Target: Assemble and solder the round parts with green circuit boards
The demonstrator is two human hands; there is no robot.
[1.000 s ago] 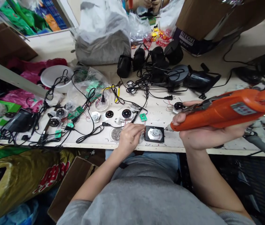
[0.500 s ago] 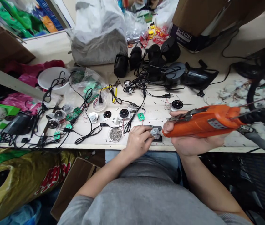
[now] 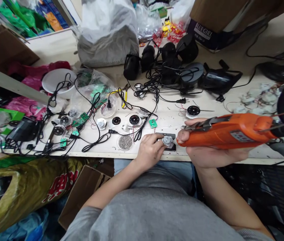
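Note:
My right hand is wrapped round an orange electric screwdriver, its tip pointing left at a small silver motor. That motor sits on a black square plate near the table's front edge. My left hand lies on the plate's left side, fingers pinched against the motor. A round dish of small screws stands just left of my left hand, and a small green circuit board lies behind it.
Black cables, round black discs and green boards litter the table's left and middle. Black lamp housings stand behind, with a grey plastic bag and a white bowl. A cardboard box sits below the table edge.
The screwdriver has come down and left until its tip meets the motor. My left hand has slid right from the screw dish onto the plate and motor.

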